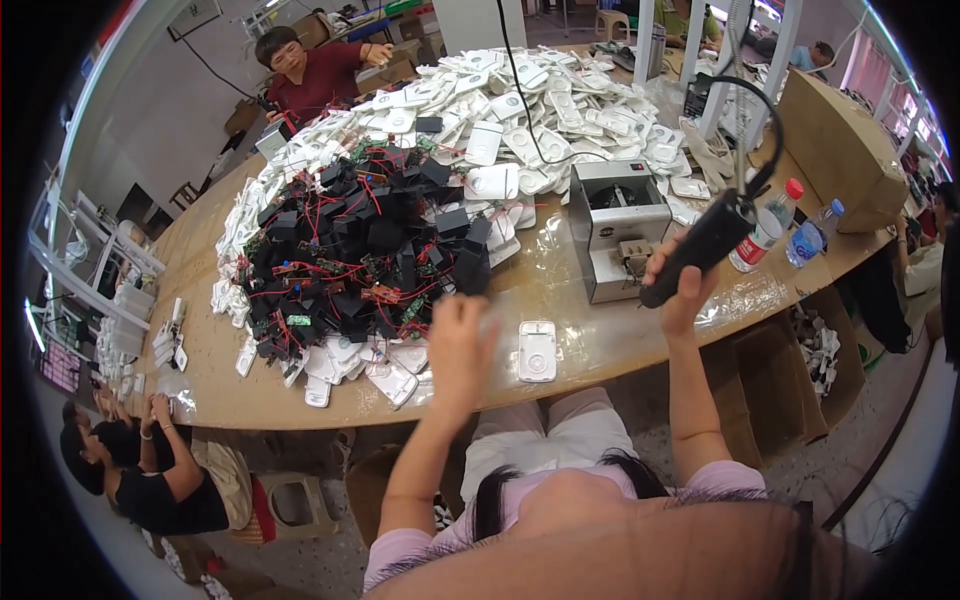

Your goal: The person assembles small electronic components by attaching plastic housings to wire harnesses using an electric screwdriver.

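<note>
My right hand (685,280) is wrapped round a black electric screwdriver (700,250), raised over the right part of the table; a cable and a coiled cord run up from its end. At the near right edge of a heap of black box-shaped modules (370,225) with red wires and small circuit boards is my left hand (462,345). Motion blurs its fingers, and whether they hold one of the black boxes is unclear. Between my hands a single white plastic housing (538,351) lies flat near the table's front edge.
A large pile of white plastic housings (540,100) spreads behind the black heap. A metal screw feeder (620,230) stands right of centre, with two bottles (768,225) beyond it. Cardboard boxes (840,150) are at the right. Co-workers sit across the table and at the left.
</note>
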Available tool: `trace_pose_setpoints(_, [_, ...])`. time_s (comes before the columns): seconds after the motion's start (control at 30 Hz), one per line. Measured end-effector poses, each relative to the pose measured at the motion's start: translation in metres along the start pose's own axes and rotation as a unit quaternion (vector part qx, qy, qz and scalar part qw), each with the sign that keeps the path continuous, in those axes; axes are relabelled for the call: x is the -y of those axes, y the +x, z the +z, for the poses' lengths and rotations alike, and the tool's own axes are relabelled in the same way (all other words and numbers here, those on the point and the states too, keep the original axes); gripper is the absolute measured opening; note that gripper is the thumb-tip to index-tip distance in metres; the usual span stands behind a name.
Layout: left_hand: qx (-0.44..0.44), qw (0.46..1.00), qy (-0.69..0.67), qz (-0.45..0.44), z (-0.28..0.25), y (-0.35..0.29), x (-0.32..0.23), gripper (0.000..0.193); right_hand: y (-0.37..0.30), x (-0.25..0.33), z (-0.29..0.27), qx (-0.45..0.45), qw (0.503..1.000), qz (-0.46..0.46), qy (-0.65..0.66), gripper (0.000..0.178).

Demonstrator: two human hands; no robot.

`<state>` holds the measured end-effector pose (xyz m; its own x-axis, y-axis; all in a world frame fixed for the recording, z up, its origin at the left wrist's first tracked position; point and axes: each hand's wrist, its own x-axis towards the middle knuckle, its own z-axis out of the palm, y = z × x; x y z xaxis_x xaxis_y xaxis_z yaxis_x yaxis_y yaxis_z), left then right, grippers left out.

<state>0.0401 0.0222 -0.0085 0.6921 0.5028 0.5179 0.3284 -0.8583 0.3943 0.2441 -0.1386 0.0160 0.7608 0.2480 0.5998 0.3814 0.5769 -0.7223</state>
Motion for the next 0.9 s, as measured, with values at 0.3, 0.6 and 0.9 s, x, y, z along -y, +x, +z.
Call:
trace_pose_setpoints(0.3, [0.027,0.943,0.259,0.205,-0.009,0.140,0.074,0.034,-0.014,0.017,0.000,-0.019,0.998,0.007,0.064,0.073])
trace_pose_setpoints(0.6, [-0.105,0.939,-0.325,-0.040,-0.059,0.120,0.032,0.023,-0.018,0.018,-0.006,-0.033,0.996,0.011,0.087,0.071])
trace_pose_setpoints(0.9, [-0.116,0.870,-0.445,-0.176,0.010,-0.034,0.036,0.047,-0.026,0.006,-0.003,-0.030,0.995,0.031,0.095,0.070])
